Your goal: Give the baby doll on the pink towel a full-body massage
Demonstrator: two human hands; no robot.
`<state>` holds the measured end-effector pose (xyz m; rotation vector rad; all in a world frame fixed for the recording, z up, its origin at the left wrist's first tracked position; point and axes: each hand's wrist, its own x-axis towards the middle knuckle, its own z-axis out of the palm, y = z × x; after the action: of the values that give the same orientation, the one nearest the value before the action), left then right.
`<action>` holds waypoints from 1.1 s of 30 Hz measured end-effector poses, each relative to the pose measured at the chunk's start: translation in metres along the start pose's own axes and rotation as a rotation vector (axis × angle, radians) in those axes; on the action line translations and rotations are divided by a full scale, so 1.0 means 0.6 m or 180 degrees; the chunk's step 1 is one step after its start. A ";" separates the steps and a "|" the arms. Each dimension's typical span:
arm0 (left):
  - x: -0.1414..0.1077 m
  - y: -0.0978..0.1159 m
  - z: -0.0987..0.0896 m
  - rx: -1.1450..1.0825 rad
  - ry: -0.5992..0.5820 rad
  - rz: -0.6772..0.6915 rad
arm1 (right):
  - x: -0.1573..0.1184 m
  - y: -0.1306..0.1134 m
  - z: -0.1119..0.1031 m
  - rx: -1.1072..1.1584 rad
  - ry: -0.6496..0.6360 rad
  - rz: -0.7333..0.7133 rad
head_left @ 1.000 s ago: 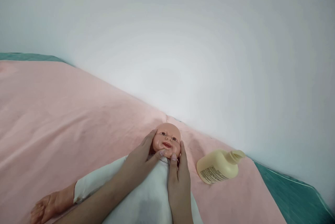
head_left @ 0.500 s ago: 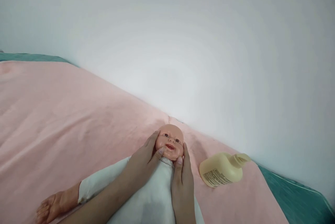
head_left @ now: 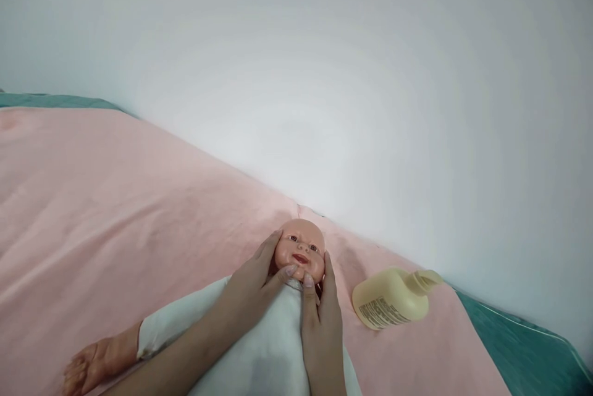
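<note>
A baby doll [head_left: 273, 340] in a white outfit lies face up on a pink cloth [head_left: 115, 198]. Its bald head [head_left: 301, 241] sits between my two hands. My left hand [head_left: 254, 278] cups one cheek, with its thumb on the chin. Against the other cheek rests my right hand [head_left: 322, 315], fingers along the side of the head and thumb at the chin. Both thumb tips are close together below the mouth. One doll arm stretches out to the lower left, its hand [head_left: 88, 365] bare.
To the right of the doll, a yellow pump bottle [head_left: 391, 299] stands on the pink cloth. A green surface [head_left: 532, 340] shows beyond the cloth at right and far left. A pale wall [head_left: 296, 75] rises behind.
My thumbs have shifted inward across the doll's chin and are nearer each other. The doll's head has barely moved, and the bottle stays in place.
</note>
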<state>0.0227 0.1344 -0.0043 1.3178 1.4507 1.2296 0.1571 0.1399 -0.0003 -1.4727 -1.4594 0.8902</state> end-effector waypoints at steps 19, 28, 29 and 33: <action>0.000 -0.004 0.002 0.0057 0.0017 0.0146 | 0.004 0.014 0.004 -0.0063 0.0103 -0.0182; -0.001 -0.002 0.001 0.0043 -0.0001 0.0105 | 0.003 0.007 0.001 0.0050 0.0066 -0.0108; 0.000 -0.003 0.001 0.0040 0.0007 0.0099 | 0.003 0.008 0.001 0.0016 0.0061 -0.0101; 0.000 -0.005 0.002 0.0036 0.0010 0.0087 | 0.005 0.012 0.000 -0.0103 -0.0037 -0.0073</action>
<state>0.0235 0.1347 -0.0073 1.3481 1.4482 1.2434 0.1599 0.1435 -0.0067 -1.4740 -1.5027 0.8663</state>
